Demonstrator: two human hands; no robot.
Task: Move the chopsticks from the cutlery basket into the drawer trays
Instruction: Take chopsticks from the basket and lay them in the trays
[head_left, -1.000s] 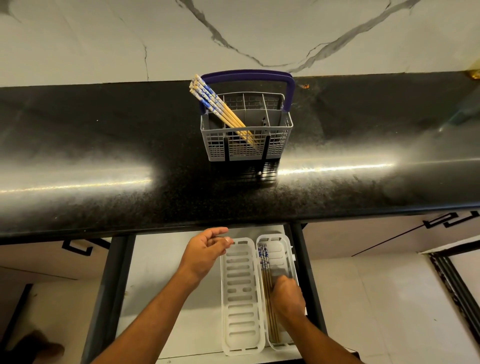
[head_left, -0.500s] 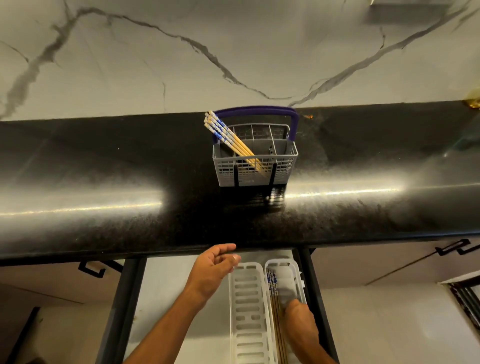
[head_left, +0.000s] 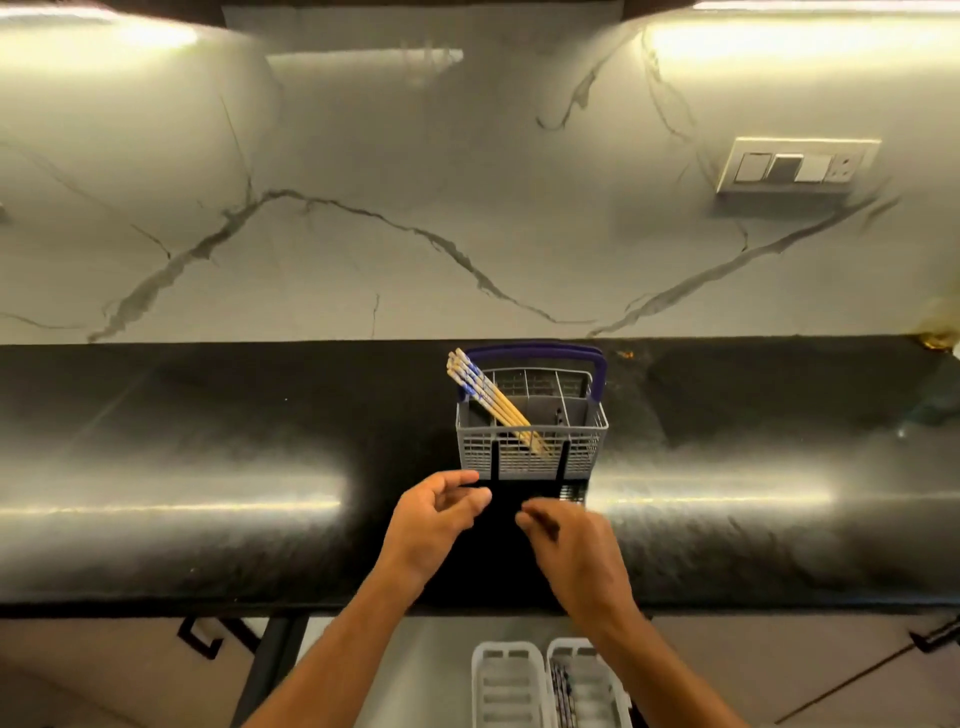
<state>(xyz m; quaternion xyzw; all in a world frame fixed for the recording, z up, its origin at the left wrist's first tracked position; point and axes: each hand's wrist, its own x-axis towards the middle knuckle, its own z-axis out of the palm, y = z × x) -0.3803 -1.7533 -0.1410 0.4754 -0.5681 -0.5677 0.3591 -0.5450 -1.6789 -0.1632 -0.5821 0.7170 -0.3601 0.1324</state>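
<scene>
A grey cutlery basket with a purple handle stands on the black counter. Several wooden chopsticks with blue-patterned tops lean out of its left compartment. Both hands hover above the counter just in front of the basket. My left hand and my right hand hold nothing, their fingers loosely curled. Two white slotted trays lie in the open drawer at the bottom edge. The left tray shows no chopsticks; the right tray holds several chopsticks.
The black counter runs the full width, with a marble wall behind it. A switch plate sits on the wall at the upper right. Dark drawer rails frame the open drawer below the counter's front edge.
Both hands have risen from the drawer trays to above the counter in front of the basket. The right hand has let go of the chopsticks in the right tray. The view has tilted upward.
</scene>
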